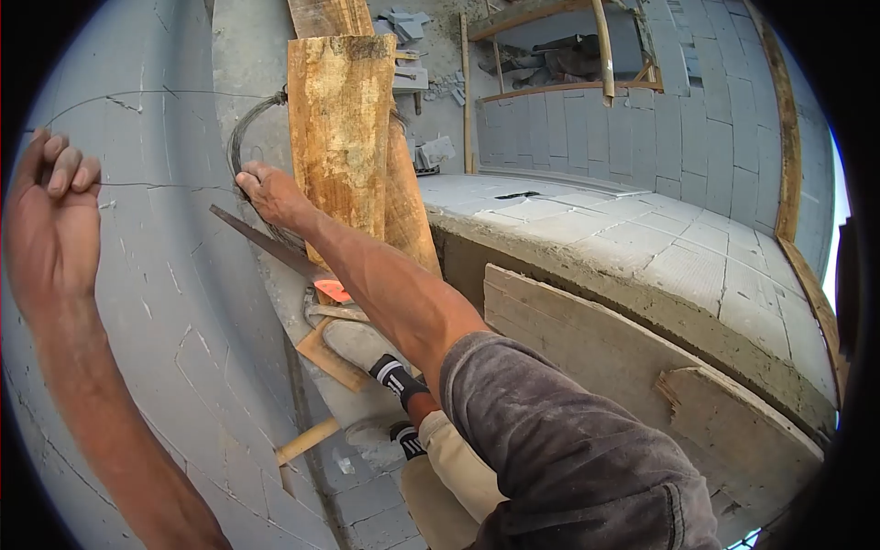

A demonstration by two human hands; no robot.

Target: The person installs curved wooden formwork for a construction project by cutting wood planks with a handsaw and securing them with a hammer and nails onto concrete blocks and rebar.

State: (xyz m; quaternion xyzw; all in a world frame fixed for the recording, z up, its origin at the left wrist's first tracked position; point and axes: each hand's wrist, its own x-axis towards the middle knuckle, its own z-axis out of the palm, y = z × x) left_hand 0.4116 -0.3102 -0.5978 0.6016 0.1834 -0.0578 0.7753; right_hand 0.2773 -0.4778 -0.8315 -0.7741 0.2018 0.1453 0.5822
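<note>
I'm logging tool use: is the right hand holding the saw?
No, the right hand grips the coil of wire, while the saw lies apart from it.

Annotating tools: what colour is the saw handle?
The saw handle is orange-red, partly hidden; head view.

Left hand raised at the wall, fingers curled on a thin wire strand; right hand grips the wire coil, just beside the upright wooden board, above a saw blade
</note>
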